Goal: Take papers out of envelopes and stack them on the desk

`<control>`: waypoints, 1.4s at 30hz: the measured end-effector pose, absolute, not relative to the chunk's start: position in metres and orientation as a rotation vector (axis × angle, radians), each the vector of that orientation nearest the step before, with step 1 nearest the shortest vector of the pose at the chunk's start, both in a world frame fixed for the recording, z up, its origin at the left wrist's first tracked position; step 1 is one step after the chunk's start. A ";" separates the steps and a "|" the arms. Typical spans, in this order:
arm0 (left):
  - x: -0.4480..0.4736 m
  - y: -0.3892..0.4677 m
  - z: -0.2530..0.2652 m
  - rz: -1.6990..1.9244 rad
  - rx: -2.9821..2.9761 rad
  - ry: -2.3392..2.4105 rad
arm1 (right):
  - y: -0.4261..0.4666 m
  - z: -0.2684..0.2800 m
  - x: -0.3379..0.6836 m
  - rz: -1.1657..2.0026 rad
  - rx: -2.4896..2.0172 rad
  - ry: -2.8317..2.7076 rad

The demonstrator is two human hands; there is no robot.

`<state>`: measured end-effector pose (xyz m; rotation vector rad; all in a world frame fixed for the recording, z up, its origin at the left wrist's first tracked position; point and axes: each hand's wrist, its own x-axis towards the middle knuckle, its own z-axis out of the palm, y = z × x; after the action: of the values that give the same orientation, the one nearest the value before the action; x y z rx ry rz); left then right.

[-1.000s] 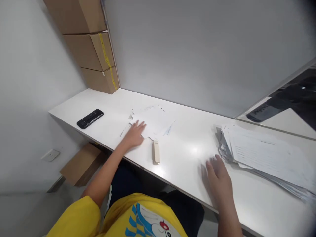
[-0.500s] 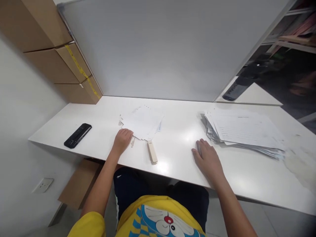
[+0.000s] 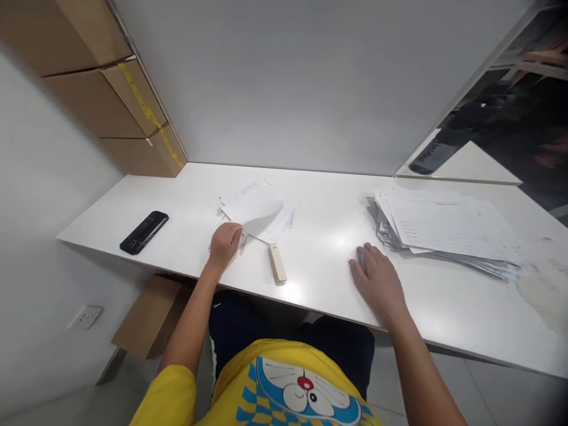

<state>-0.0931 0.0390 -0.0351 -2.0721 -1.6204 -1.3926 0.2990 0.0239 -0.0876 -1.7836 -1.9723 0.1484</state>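
My left hand (image 3: 225,244) pinches the near edge of a white paper sheet (image 3: 254,204), which curls up off the small pile under it. Just to the right of that hand lies a cream-coloured stapler (image 3: 277,264), close to the paper's near corner. My right hand (image 3: 377,275) rests on the white table with its fingers stretched out, holding nothing. Beyond it is a thick, uneven stack of printed papers (image 3: 444,228), whose near left corner is close to my fingertips.
A black phone-like object (image 3: 144,232) lies on the table's left part. Cardboard boxes (image 3: 146,157) with yellow tape are stacked at the back left. A white panel (image 3: 288,89) stands along the back edge. A dark bottle (image 3: 428,157) is at the back right.
My left hand has closed on the top sheet and raised its near edge, so it now bends upward. My right hand stays on the table. The view has shifted slightly.
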 end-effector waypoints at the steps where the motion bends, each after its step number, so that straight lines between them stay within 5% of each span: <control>1: -0.086 0.026 -0.034 -1.559 -1.908 -1.669 | 0.021 -0.084 0.297 0.195 -1.754 -1.943; 7: -0.050 -0.037 -0.041 -2.182 -1.160 -1.840 | -0.017 -0.050 0.259 0.627 -1.431 -1.567; 14: -0.051 -0.029 -0.076 -1.779 -1.600 -1.786 | -0.011 -0.055 0.212 1.218 -1.246 -1.517; 23: -0.037 -0.021 -0.058 -1.990 -1.924 -1.376 | -0.016 -0.070 0.219 1.151 -1.118 -1.299; 32: -0.046 -0.041 -0.069 -2.411 -1.777 -1.579 | -0.051 -0.068 0.274 1.436 -1.368 -1.481; 37: -0.047 -0.045 -0.076 -1.929 -2.211 -1.957 | -0.061 -0.060 0.300 1.254 -1.763 -1.555; 42: -0.028 -0.042 -0.066 -1.356 -2.663 -1.625 | -0.055 -0.053 0.305 1.300 -1.888 -1.383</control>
<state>-0.0280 -0.0420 -0.0660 -2.6630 -1.6254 -1.3560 0.3048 -0.0550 -0.0530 -1.8884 -1.3830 1.3005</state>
